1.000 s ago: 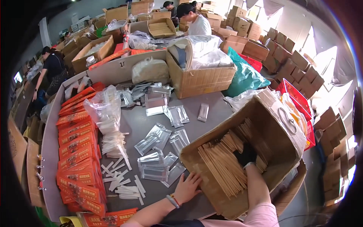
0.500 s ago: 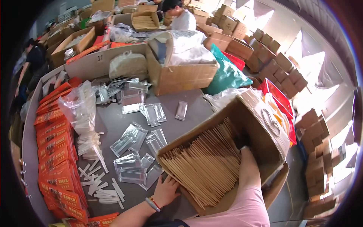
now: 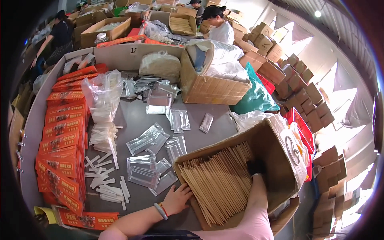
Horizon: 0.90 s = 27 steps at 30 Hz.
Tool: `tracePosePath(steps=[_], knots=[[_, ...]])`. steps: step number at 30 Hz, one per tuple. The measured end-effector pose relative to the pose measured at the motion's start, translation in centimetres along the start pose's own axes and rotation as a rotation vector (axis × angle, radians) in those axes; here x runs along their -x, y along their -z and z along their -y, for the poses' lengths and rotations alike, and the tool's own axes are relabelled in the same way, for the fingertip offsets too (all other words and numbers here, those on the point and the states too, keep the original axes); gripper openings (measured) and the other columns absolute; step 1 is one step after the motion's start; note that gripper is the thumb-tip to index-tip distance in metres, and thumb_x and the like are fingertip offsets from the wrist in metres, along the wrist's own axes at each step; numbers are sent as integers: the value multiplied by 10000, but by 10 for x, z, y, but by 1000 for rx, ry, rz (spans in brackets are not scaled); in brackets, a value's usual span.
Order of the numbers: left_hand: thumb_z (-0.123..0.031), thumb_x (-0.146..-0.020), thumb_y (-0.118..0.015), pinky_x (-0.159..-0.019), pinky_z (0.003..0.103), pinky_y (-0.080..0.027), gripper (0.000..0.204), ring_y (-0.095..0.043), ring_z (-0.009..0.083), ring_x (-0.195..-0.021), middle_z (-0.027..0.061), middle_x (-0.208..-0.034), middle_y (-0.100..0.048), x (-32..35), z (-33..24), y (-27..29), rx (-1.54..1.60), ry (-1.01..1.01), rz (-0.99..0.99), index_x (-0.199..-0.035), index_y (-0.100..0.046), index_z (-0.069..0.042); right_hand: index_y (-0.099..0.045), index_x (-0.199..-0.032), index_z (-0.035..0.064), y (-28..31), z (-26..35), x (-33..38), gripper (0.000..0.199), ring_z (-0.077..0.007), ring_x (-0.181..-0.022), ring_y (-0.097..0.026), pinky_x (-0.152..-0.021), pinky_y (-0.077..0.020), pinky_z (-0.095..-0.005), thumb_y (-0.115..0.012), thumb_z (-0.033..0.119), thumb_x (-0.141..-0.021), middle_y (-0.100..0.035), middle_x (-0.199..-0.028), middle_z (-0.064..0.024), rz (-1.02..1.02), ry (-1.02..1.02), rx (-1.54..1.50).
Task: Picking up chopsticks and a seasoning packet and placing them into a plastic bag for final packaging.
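A cardboard box (image 3: 276,148) lies tilted towards me, filled with thin wooden chopsticks (image 3: 216,180) in parallel rows. My left hand (image 3: 177,199), wearing a bracelet and a band at the wrist, rests with fingers spread against the box's lower left edge. Into the box reaches my right arm. My right hand (image 3: 256,167) looks dark there, beside the right ends of the chopsticks, and its fingers cannot be made out. Clear flat packets (image 3: 144,170) lie on the grey table just beyond my left hand.
Overlapping red printed packets (image 3: 60,140) run down the table's left side. White paper-like strips (image 3: 106,184) lie scattered beside them. A cardboard box with plastic sheeting (image 3: 212,84) and a teal bag (image 3: 256,94) stand behind. People work farther back, near stacked cartons (image 3: 304,100).
The view has shifted, so the table and boxes sit a little differently in it. My right hand stays inside the box, slightly nearer the chopsticks; my left hand remains at its edge.
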<state>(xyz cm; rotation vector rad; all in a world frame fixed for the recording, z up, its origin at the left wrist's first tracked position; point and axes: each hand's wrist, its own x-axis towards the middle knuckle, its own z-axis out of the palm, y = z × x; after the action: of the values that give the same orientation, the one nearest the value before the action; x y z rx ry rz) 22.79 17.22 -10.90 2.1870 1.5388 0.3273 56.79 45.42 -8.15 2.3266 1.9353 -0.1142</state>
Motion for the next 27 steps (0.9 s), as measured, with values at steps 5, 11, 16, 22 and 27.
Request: tracePosePath(steps=[5, 11, 16, 22, 27], knots=[[-345, -737, -768, -1005, 537, -418, 694, -348, 276, -1377, 68, -1433, -461, -4, -1, -4, -39, -50, -66, -1341, -527, -100, -651, -1175, -7, -48, -37, -13, 696, -424, -1200, -537, -1043, -408, -476, -479, 607, -898, -588, -1251, -285, -79, 106, 56], [-292, -716, -790, -1016, 488, -424, 640, -384, 301, -1339, 90, -1361, -506, -6, 12, 0, 143, -65, -85, -1270, -563, -67, -515, -1344, -26, -35, 14, 67, 754, -433, -1299, -449, -1097, -363, -445, -444, 600, -930, -482, -1382, -297, 43, 117, -246], [-198, -722, -746, -926, 416, -473, 311, -517, 306, -1117, 100, -1108, -599, -19, 10, -10, 97, -115, -173, -965, -661, -24, -434, -1408, -39, -21, 18, 63, 786, -437, -1353, -386, -1132, -321, -428, -455, 591, -937, -418, -1434, -311, 93, 200, -177], [-165, -716, -733, -847, 417, -498, 249, -550, 316, -1024, 116, -1021, -610, 20, 21, 11, 129, -158, -274, -909, -657, -27, -640, -1115, 29, 3, 93, 197, 454, -326, -949, -659, -846, -525, -420, -743, 340, -801, -684, -1027, -134, -65, 560, -267], [-132, -698, -777, -888, 455, -492, 415, -608, 348, -993, 156, -1023, -644, 138, 56, 61, 102, 92, -396, -1079, -650, -30, -564, -980, 78, -18, 112, 312, 439, -344, -885, -599, -739, -493, -472, -741, 403, -743, -584, -922, -150, -183, 576, -152]])
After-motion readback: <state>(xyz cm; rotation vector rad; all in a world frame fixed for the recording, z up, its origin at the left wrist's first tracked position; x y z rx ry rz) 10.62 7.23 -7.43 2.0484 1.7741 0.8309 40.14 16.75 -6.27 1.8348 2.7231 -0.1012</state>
